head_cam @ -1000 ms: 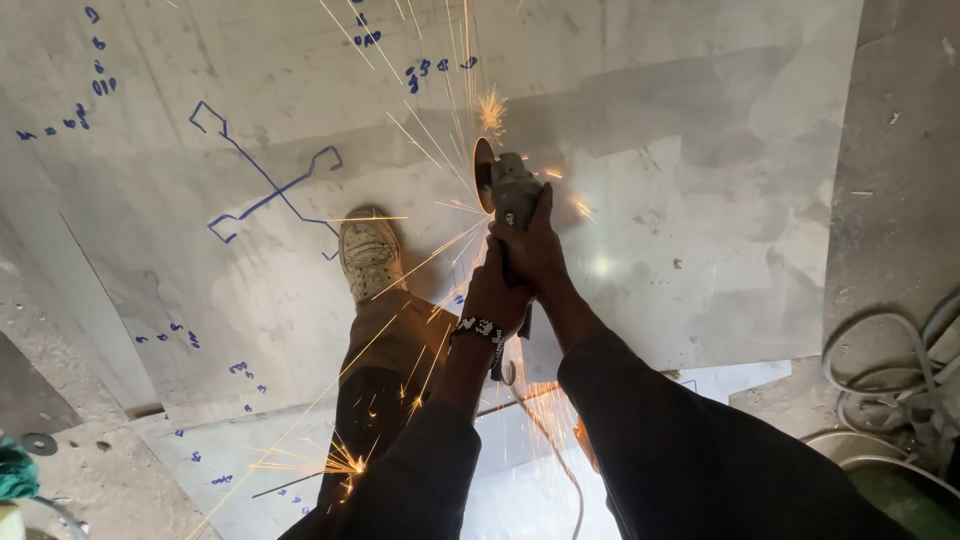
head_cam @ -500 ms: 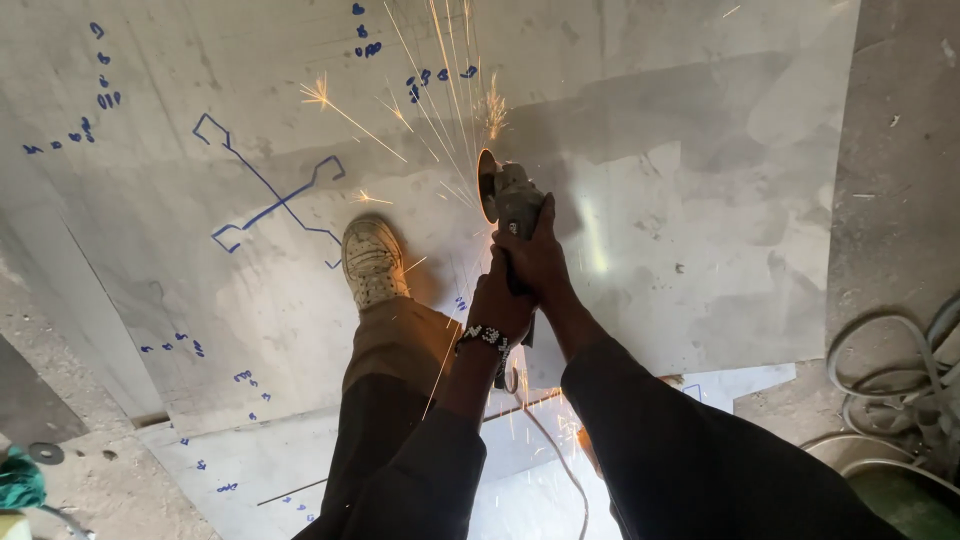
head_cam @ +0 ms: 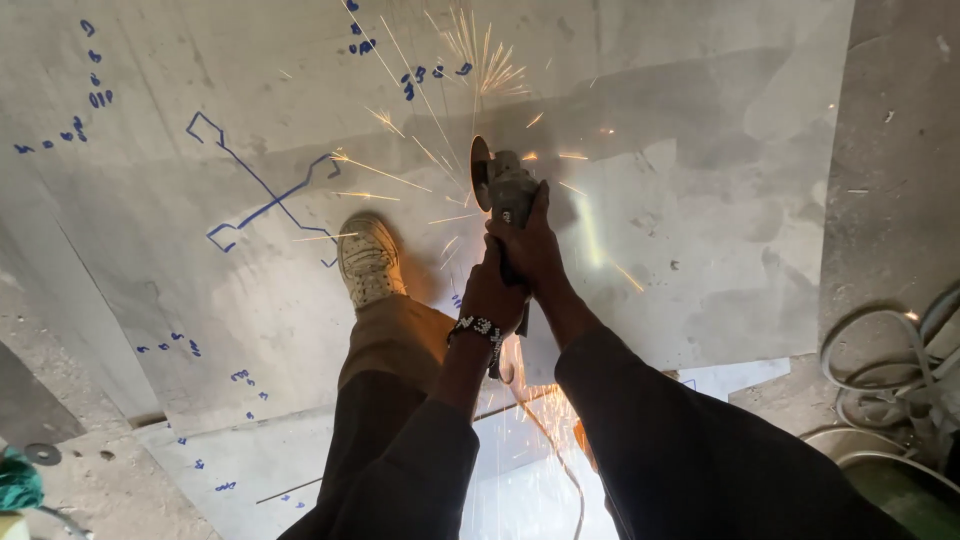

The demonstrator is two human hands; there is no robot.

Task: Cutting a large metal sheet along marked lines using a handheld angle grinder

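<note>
I grip a grey angle grinder (head_cam: 505, 190) with both hands over a big grey metal sheet (head_cam: 700, 150) on the floor. My right hand (head_cam: 530, 245) wraps the grinder's body near the head. Just behind it, my left hand (head_cam: 492, 290), with a beaded bracelet at the wrist, clasps the handle. The disc (head_cam: 481, 175) stands on edge against the sheet and throws orange sparks forward and back toward me. My foot in a pale shoe (head_cam: 368, 260) rests on the sheet left of the grinder.
Blue marker outlines (head_cam: 262, 190) and scribbles cover the sheet's left half. A second sheet (head_cam: 250, 460) lies under its near edge. Coiled hoses or cables (head_cam: 880, 380) lie at the right. A small round disc (head_cam: 42, 453) sits on the floor, lower left.
The grinder stays in much the same spot in both hands. The spark spray has shifted, now fanning forward over the sheet and trailing down behind my wrists.
</note>
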